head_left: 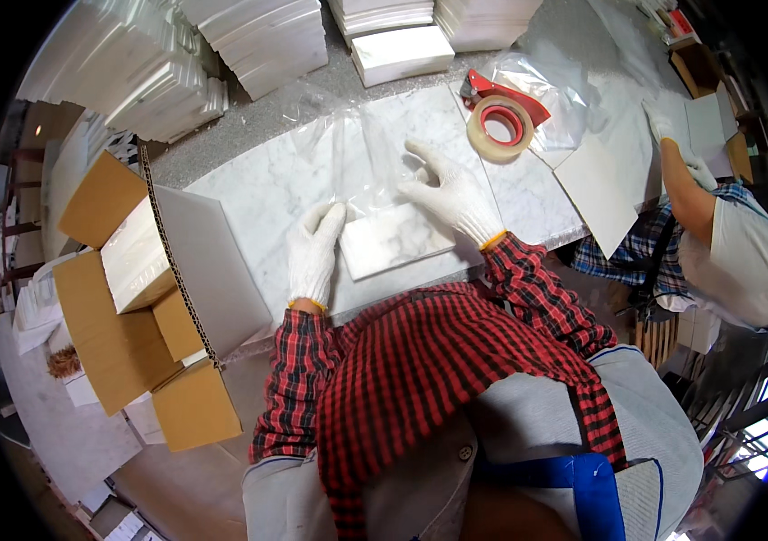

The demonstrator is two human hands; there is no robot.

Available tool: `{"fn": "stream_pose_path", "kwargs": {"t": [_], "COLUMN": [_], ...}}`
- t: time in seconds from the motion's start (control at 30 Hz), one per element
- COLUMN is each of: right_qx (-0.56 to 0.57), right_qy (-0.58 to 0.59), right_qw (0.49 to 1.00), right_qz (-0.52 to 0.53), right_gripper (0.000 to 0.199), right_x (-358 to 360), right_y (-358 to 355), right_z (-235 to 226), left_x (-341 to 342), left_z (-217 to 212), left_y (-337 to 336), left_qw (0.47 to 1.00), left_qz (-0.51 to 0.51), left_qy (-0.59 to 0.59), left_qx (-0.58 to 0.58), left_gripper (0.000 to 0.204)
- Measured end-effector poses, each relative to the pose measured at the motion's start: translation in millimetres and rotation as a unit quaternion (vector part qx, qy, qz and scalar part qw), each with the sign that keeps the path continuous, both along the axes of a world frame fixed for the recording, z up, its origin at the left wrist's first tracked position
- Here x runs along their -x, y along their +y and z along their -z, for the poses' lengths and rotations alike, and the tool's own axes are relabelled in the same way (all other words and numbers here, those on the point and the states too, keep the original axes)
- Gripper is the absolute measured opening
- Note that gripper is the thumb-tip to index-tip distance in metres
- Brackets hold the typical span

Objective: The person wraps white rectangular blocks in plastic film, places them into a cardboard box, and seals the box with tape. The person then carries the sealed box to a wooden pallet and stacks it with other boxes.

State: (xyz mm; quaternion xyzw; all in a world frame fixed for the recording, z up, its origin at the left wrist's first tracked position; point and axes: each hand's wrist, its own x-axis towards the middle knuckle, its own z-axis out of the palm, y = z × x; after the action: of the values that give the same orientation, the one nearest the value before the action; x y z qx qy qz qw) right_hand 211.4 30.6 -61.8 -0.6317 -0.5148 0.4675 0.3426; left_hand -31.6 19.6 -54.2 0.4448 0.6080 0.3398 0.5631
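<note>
A white marble tile block with grey veining [397, 241] lies on the table in front of me, and a clear plastic bag [367, 167] spreads out from its far side. At the block's left end is my left hand [314, 251] in a white knit glove. Its fingers are bent and pressed together near the corner; what they pinch, if anything, is hidden. My right hand [451, 191], gloved alike, reaches over the block's far right corner with thumb and fingers apart.
An open cardboard box [212, 261] with white tiles inside stands at left. A red tape dispenser [512, 117] sits at right, by crumpled clear plastic [551, 90]. Tall tile stacks [262, 41] line the far side. Another person [735, 243] works at far right.
</note>
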Motion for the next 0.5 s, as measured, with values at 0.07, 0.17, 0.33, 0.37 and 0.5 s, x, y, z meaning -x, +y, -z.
{"fn": "stream_pose_path", "kwargs": {"t": [0.07,0.17,0.33,0.37,0.5], "right_qx": [-0.015,-0.055,-0.057,-0.081,-0.084], "right_qy": [0.019,-0.036,-0.117,-0.101,-0.085], "right_qw": [1.000,0.996,0.990,0.990,0.990], "right_qz": [0.016,0.055,0.046,0.059,0.069], "right_gripper": [0.058,0.049,0.041,0.041,0.041], "right_x": [4,6,12,13,16], "right_y": [0,0,-4,-4,-3], "right_z": [-3,-3,7,14,22], "left_x": [4,12,12,14,17], "left_z": [6,13,15,17,9], "left_y": [4,10,11,14,25], "left_qw": [0.999,0.999,0.999,0.999,0.987], "left_qz": [-0.009,0.004,-0.004,-0.001,0.060], "left_qy": [-0.033,-0.021,-0.017,-0.021,0.143], "left_qx": [0.014,0.025,0.031,0.037,0.046], "left_gripper": [0.040,0.045,0.052,0.053,0.056]}}
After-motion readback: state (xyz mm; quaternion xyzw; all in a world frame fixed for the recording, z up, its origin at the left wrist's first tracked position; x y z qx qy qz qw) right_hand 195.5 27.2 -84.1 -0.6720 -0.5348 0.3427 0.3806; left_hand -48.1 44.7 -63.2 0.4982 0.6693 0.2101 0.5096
